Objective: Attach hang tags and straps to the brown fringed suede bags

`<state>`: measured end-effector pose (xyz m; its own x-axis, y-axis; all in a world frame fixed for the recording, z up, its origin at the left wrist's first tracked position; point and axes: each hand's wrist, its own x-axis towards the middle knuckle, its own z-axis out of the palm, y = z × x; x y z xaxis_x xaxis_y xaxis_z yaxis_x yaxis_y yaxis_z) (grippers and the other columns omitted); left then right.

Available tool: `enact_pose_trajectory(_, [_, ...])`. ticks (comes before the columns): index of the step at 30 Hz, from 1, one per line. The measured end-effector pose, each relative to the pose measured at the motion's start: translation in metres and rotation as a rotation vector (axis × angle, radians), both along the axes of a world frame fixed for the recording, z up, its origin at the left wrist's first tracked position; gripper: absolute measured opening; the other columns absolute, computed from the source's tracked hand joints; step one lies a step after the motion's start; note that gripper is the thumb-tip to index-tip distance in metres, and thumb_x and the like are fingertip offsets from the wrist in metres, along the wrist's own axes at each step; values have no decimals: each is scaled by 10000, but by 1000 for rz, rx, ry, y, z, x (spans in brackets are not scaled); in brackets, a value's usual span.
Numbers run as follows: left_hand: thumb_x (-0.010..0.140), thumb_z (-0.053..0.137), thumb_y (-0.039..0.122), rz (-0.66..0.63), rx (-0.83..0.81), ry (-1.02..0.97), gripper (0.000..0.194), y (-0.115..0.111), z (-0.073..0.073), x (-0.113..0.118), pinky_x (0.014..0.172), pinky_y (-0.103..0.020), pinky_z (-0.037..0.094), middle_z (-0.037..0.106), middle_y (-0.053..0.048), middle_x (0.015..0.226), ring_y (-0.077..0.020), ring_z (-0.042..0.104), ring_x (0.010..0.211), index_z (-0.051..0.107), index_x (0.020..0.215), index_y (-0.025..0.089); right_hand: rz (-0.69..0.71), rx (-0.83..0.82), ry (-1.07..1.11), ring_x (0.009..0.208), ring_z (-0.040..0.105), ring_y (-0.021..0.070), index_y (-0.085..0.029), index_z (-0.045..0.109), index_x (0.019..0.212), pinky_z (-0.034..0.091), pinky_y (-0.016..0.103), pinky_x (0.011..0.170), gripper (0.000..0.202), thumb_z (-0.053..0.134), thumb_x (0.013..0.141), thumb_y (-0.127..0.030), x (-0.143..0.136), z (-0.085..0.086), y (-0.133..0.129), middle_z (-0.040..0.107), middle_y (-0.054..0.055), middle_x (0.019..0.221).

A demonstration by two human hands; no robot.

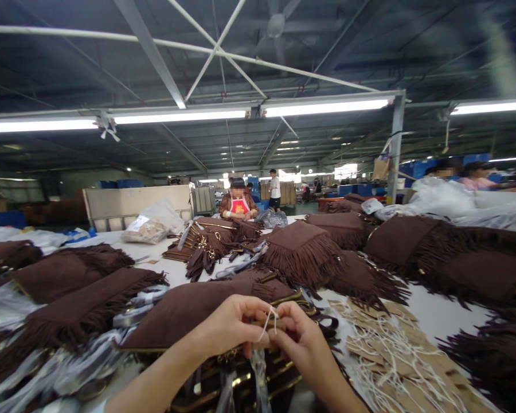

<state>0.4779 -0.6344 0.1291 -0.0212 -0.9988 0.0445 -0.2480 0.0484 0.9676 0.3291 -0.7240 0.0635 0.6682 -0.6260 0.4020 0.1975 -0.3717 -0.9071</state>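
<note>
White string point(272, 322), one length: located at lower centre, between both hands, above the near edge of the bags; looped, with loose ends hanging down. Left hand point(227, 324): thumb and fingers drawn together, pinching the string from its side. Right hand point(298, 335): fingers curled and likewise pinching the string, tips close to those of the left hand. Tan piece point(278, 324), small: between the hands, partly hidden by the fingers.

Brown bag point(180, 312), with fringe: lying flat just behind and beneath the left hand. String-tied tan tags point(395, 358), many: heaped on the white table point(432, 312), to the right of the right hand, white strings tangled over them. Fringed flap bag point(301, 244), dark brown: beyond the hands, fringe toward the viewer. Gold-coloured hardware point(208, 244): in a cluster of brown pieces to the left of that bag. Further brown bags point(402, 238): piled along the right side. Clear plastic bag point(148, 223), filled: on the far left part of the table. Co-worker point(239, 203), red apron: at the far side.
</note>
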Motion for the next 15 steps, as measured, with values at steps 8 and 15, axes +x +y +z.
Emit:
enact_pose_trajectory(8, [570, 633, 116, -43, 33, -112, 205, -12, -4, -15, 457, -195, 423, 638, 16, 621, -121, 558, 505, 684, 768, 134, -436, -678, -49, 804, 615, 212, -253, 672, 996, 464, 308, 728, 197, 493, 917, -278, -5, -11, -3, 641, 61, 883])
enact_pose_trajectory(15, [625, 754, 188, 572, -56, 565, 252, -22, -11, 22, 386, -124, 279, 621, 7, 655, -86, 595, 514, 533, 742, 154, -192, -674, 101, 769, 594, 181, -228, 574, 761, 456, 275, 704, 223, 426, 927, -214, -10, -11, -19, 591, 41, 866])
